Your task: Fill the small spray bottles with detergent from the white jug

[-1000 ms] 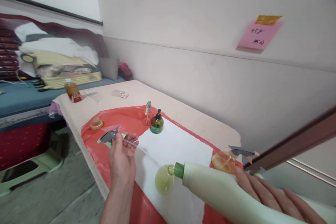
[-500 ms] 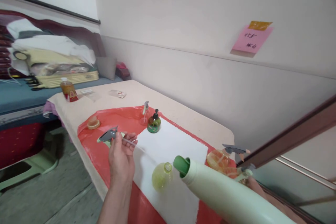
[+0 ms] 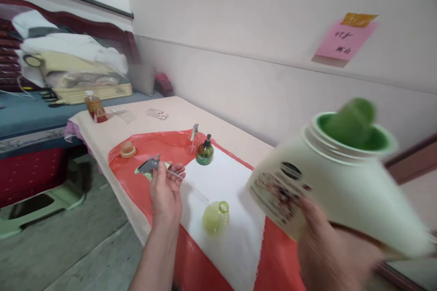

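Note:
My left hand (image 3: 166, 198) grips a grey and green trigger spray head (image 3: 150, 165) between thumb and fingers. Its clear dip tube (image 3: 194, 188) points down toward a round yellow-green bottle (image 3: 212, 219) with an uncovered neck, apart from it. My right hand (image 3: 332, 248), blurred, is wrapped round a big pale-green liquid detergent bottle (image 3: 362, 195). This bottle is raised at the right, mouth upward and tilted, with a green pouring spout (image 3: 357, 116) showing inside. A dark green pump bottle (image 3: 205, 153) and a clear spray bottle (image 3: 193, 141) stand farther back.
White paper (image 3: 235, 182) lies over red plastic sheeting (image 3: 150, 143) on the cream-covered table (image 3: 184, 109). A tan round cap (image 3: 128, 149) rests on the sheeting. An amber-liquid bottle (image 3: 95, 108) and clear packets (image 3: 157, 113) are at the back. A stool (image 3: 44, 209) stands left.
My right hand has lifted the detergent bottle and turned it from nearly lying, mouth leftward, to more upright. The spray head remains in my left hand. The view has shifted slightly.

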A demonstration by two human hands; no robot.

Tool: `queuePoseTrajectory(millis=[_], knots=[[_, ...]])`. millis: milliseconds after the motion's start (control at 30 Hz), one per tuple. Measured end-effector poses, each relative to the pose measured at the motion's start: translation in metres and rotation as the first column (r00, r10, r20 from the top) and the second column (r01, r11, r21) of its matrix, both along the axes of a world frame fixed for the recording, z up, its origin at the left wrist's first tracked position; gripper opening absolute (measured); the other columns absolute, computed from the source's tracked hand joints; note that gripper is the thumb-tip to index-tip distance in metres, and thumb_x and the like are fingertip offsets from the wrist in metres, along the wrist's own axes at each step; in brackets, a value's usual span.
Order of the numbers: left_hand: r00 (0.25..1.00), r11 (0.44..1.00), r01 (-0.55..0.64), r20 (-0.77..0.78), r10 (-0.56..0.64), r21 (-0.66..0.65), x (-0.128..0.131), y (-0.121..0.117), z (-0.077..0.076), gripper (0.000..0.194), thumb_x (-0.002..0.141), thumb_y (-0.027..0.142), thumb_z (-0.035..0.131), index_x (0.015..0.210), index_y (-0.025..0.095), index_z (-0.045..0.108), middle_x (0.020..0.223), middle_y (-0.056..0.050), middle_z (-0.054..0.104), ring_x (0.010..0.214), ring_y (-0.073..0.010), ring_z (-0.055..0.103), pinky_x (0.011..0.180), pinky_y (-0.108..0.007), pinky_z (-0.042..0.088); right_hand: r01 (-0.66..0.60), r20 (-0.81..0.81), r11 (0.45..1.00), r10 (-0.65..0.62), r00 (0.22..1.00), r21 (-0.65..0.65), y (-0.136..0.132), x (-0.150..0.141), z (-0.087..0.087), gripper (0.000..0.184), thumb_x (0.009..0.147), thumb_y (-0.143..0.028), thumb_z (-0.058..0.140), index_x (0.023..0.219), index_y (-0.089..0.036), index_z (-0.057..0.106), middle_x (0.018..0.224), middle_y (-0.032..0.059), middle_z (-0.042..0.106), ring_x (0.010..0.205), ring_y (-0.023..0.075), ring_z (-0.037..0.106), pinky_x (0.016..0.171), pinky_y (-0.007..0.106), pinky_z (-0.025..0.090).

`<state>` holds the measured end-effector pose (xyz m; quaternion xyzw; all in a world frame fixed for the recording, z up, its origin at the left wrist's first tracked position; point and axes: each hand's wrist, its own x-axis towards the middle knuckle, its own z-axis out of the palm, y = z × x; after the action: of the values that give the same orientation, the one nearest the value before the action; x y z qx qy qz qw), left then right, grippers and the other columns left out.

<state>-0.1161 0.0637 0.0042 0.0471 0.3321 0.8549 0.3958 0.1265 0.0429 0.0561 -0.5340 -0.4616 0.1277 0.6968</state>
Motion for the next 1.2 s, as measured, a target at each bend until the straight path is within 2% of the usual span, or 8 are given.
queuePoseTrajectory(millis=[67, 200, 333, 600, 733, 867, 1033, 1200], knots=[[1.000, 1.000, 0.003, 0.000, -0.003, -0.009, 0.002, 0.000, 0.002, 0.033, 0.081, 0.047, 0.068, 0.087, 0.016, 0.060, 0.079, -0.006, 0.070, 0.074, -0.0156, 0.066, 0.075, -0.030, 0.048, -0.061, -0.195, 0.995, 0.043, 0.980, -0.085, 0.035, -0.027, -0.009, 0.077, 0.062, -0.041, 0.084, 0.129, -0.017, 0.056, 0.126, 0.0122, 0.066, 0.112, 0.0274, 0.063, 0.099, 0.045, 0.051], [0.999, 0.999, 0.035, -0.028, -0.036, -0.014, 0.012, 0.000, 0.005, 0.033, 0.080, 0.048, 0.070, 0.088, 0.017, 0.061, 0.080, -0.005, 0.070, 0.077, -0.0158, 0.066, 0.076, -0.030, 0.048, -0.164, -0.236, 0.964, 0.113, 0.965, -0.208, 0.094, -0.054, -0.054, 0.064, 0.070, -0.050, 0.073, 0.116, -0.007, 0.063, 0.112, 0.0182, 0.071, 0.101, 0.0291, 0.068, 0.092, 0.045, 0.053], [0.992, 0.994, 0.107, -0.066, -0.107, -0.002, 0.025, 0.000, 0.007, 0.033, 0.082, 0.049, 0.067, 0.091, 0.018, 0.062, 0.082, -0.006, 0.069, 0.080, -0.0167, 0.065, 0.075, -0.030, 0.049, -0.236, -0.208, 0.916, 0.174, 0.963, -0.325, 0.113, -0.057, -0.100, 0.071, 0.073, -0.054, 0.068, 0.122, -0.004, 0.058, 0.119, 0.0214, 0.068, 0.109, 0.0316, 0.064, 0.098, 0.048, 0.049], [0.948, 0.992, 0.118, -0.303, -0.099, 0.045, 0.048, -0.007, 0.002, 0.028, 0.086, 0.046, 0.063, 0.096, 0.020, 0.064, 0.085, -0.006, 0.069, 0.080, -0.0185, 0.066, 0.075, -0.032, 0.050, -0.341, -0.084, 0.830, 0.340, 0.937, -0.442, 0.032, -0.025, -0.132, 0.069, 0.089, -0.056, 0.050, 0.147, -0.022, 0.036, 0.159, 0.0091, 0.031, 0.148, 0.0268, 0.022, 0.121, 0.052, 0.015], [0.920, 0.994, 0.067, -0.392, -0.028, 0.086, 0.053, -0.011, 0.001, 0.028, 0.088, 0.047, 0.059, 0.096, 0.021, 0.064, 0.086, -0.007, 0.070, 0.082, -0.0200, 0.066, 0.076, -0.033, 0.050, -0.485, -0.049, 0.757, 0.518, 0.854, -0.437, -0.006, -0.014, -0.170, 0.070, 0.085, -0.053, 0.056, 0.146, -0.024, 0.037, 0.157, 0.0099, 0.036, 0.143, 0.0275, 0.034, 0.118, 0.052, 0.028], [0.897, 0.996, 0.063, -0.440, -0.029, 0.063, 0.055, -0.011, -0.002, 0.028, 0.088, 0.047, 0.060, 0.097, 0.021, 0.064, 0.087, -0.007, 0.069, 0.082, -0.0201, 0.065, 0.076, -0.034, 0.050, -0.581, 0.071, 0.646, 0.696, 0.714, -0.495, -0.004, -0.027, -0.203, 0.088, 0.071, -0.044, 0.073, 0.147, -0.025, 0.033, 0.154, 0.0111, 0.040, 0.142, 0.0315, 0.035, 0.115, 0.053, 0.033], [0.855, 0.995, 0.103, -0.511, -0.091, -0.006, 0.057, -0.010, -0.008, 0.030, 0.086, 0.048, 0.062, 0.097, 0.021, 0.065, 0.088, -0.007, 0.070, 0.082, -0.0211, 0.066, 0.080, -0.036, 0.050, -0.614, 0.060, 0.634, 0.717, 0.694, -0.470, 0.010, -0.041, -0.198, 0.077, 0.061, -0.031, 0.075, 0.133, -0.027, 0.047, 0.119, 0.0049, 0.066, 0.105, 0.0270, 0.065, 0.088, 0.040, 0.056], [0.848, 0.998, 0.029, -0.529, 0.007, 0.059, 0.052, -0.011, -0.002, 0.027, 0.086, 0.046, 0.062, 0.096, 0.022, 0.064, 0.086, -0.005, 0.068, 0.079, -0.0197, 0.065, 0.078, -0.035, 0.051, -0.542, 0.102, 0.703, 0.648, 0.754, -0.461, 0.007, -0.028, -0.169, 0.068, 0.064, -0.020, 0.063, 0.130, -0.027, 0.047, 0.120, 0.0032, 0.061, 0.110, 0.0249, 0.061, 0.093, 0.039, 0.052]])
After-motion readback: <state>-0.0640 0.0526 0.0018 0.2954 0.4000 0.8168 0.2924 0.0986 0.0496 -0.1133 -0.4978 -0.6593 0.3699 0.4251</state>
